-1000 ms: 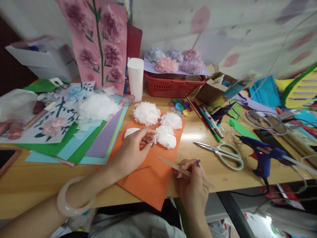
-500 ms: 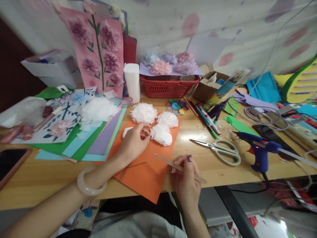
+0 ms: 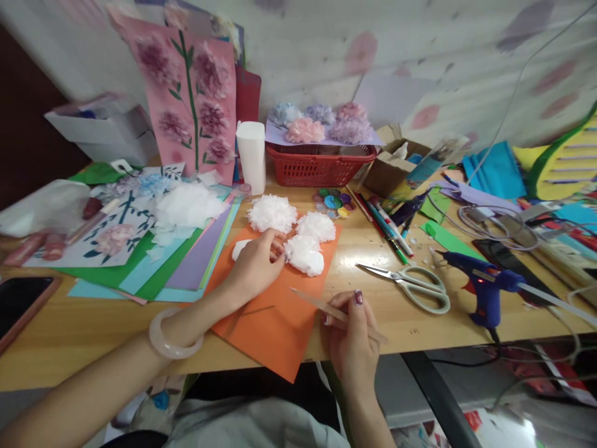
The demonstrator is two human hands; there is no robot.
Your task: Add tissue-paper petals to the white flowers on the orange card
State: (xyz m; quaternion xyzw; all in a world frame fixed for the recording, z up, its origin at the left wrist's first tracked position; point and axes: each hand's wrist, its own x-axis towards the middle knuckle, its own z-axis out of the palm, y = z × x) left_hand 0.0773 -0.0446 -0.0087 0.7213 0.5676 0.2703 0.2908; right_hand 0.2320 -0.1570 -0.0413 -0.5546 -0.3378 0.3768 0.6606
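A sheet of orange paper (image 3: 284, 330) lies on the table, its near corner past the front edge. On its far part sit fluffy white paper flowers: one at the back (image 3: 272, 214), one at the right (image 3: 317, 226) and a more compact one (image 3: 305, 255) in front. My left hand (image 3: 259, 264) is over the sheet with curled fingers, its fingertips at the left edge of the compact flower. Another white piece (image 3: 239, 249) is partly hidden behind that hand. My right hand (image 3: 352, 333) grips a thin, flat, pale brown stick (image 3: 317, 302), its pointed end over the orange paper.
Scissors (image 3: 410, 283) and a blue glue gun (image 3: 487, 280) lie at the right, with pens (image 3: 385, 227) behind. Coloured papers (image 3: 186, 267) and a phone (image 3: 23, 305) are at the left. A red basket (image 3: 321, 168) stands at the back beside a white container (image 3: 252, 158).
Both hands keep nearly the same pose and place. The whole view has shifted very slightly.
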